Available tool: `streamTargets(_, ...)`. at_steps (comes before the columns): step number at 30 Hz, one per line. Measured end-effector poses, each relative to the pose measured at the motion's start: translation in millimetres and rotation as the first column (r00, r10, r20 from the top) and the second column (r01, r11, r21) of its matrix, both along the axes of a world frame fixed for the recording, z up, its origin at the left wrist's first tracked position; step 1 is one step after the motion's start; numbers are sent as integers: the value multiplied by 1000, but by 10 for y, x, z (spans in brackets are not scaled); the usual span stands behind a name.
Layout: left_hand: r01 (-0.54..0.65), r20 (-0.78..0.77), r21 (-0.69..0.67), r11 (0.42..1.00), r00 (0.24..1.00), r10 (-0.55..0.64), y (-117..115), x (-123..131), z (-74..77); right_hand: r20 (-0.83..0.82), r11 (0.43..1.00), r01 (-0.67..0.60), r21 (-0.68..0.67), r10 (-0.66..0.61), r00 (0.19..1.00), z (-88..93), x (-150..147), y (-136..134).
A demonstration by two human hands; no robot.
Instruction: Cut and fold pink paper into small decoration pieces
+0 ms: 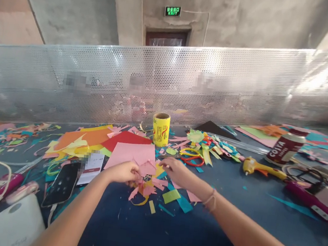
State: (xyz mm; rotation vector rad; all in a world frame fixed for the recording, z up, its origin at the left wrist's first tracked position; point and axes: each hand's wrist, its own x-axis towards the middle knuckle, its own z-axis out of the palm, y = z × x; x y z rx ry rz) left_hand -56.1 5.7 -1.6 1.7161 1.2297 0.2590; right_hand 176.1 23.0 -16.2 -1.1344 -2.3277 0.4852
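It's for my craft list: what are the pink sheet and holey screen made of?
The pink sheet looks like matte paper or card: flat, straight edges, no shine. The holey screen seems metal: silvery with glossy reflections, though plastic is possible.

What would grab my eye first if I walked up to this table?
Probably the bright yellow roll, standing upright near the middle of the table. Just in front of it, the left hand and right hand are among colourful paper scraps. Then the green exit sign, lit high on the wall above a doorway.
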Motion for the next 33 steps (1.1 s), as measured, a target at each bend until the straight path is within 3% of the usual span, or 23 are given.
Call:
streamTargets(4,-49,12,167,985,999,48,-29,-37,-74,115,992,113,64,-119,986,-32,342,295)
streamTargets(8,-102,6,376,921,994,107,-80,32,-133,111,968,239,75,-246,963,-200,467,416)
streamTargets(16,-238,7,484,842,963,268,-106,131,-194,146,963,243,113,-258,955,-297,573,417)
streamTargets(22,-165,-100,598,784,955,278,-71,78,-233,338,954,269,129,-298,893,-330,599,324)
streamTargets(27,-122,-112,606,786,965,237,-47,67,-293,385,953,276,122,-302,872,-285,556,250)
streamTargets(33,-107,-140,558,823,965,220,-83,74,-229,396,969,215,122,-246,885,-259,581,240)
